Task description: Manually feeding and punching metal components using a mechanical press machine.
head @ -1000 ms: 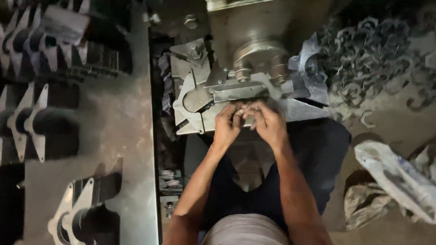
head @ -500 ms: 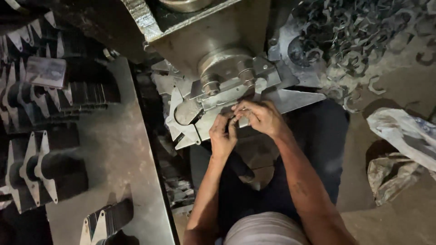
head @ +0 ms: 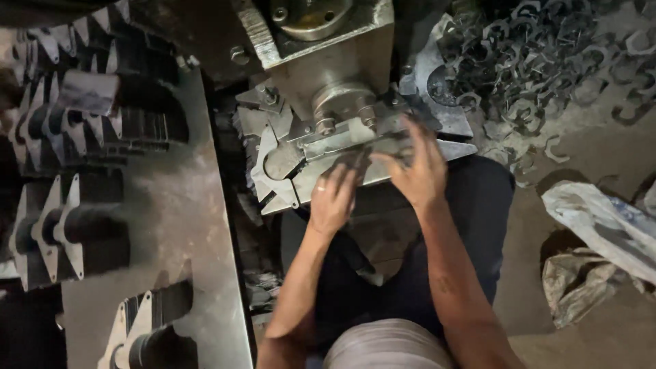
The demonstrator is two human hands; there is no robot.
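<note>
Both hands at the press die in the frame's centre: left hand fingers down on the flat metal plate, right hand spread loosely over its right end, gripping nothing clearly — best keep fingertips clear of the punch above.

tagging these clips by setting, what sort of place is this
Probably a small metal-stamping workshop. Both hands, left hand and right hand, work at a grey steel press fixture; stacks of flat cut steel blanks lie alongside, and a heap of dark curved metal offcuts lies beyond.
</note>
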